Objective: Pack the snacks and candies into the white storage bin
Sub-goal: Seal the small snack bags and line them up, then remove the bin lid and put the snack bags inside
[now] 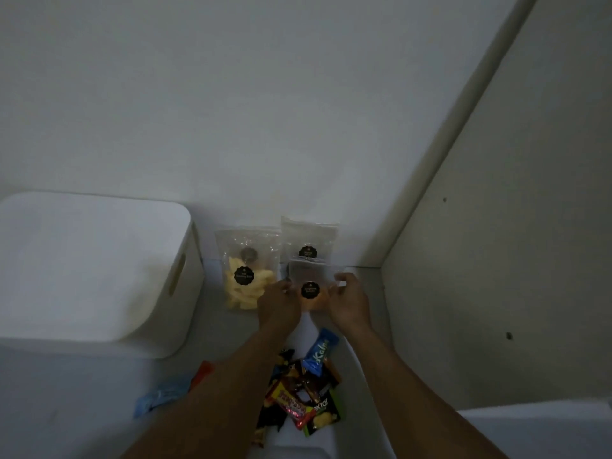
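Pouch of snacks in pinch grip of left hand and right hand.

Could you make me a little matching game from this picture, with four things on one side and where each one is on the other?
1. white storage bin
2. yellow-chip pouch
3. orange-snack pouch
4. blue wrapper

A. at the far edge of the candy pile
B. gripped by the left hand and right hand
C. far left
D. between the bin and the left hand

Pairs: 1-C, 2-D, 3-B, 4-A
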{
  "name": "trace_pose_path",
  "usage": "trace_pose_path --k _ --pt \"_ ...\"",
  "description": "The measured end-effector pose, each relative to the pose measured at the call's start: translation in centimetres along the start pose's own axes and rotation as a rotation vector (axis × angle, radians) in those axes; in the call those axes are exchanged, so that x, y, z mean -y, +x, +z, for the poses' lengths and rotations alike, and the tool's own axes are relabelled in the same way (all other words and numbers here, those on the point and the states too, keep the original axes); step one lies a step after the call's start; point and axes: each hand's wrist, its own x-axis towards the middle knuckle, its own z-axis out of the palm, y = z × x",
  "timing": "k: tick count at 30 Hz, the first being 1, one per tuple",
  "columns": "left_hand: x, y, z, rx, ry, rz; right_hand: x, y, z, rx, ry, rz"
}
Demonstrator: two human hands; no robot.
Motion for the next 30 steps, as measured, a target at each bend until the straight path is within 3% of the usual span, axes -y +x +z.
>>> trace_pose_path --k 6,14,23,30 --pt "-0.2 1.2 1.0 0.01 -0.038 0.011 0.1 0.7 0.3 0.005 0.02 0.057" --pt "-1.8 0.0 -1.8 0.005 0.003 0.07 3.3 -0.7 -1.7 0.026 -0.092 -0.08" --pt "-6.1 -2.3 -16.1 -0.14 0.127 0.322 14.2 -6.5 -3.6 0.068 -0.435 -0.387" --pt "-2.5 -2.9 -29.0 -0.145 0.24 0.383 21.6 -13.1 0.4 0.075 -0.474 -0.385"
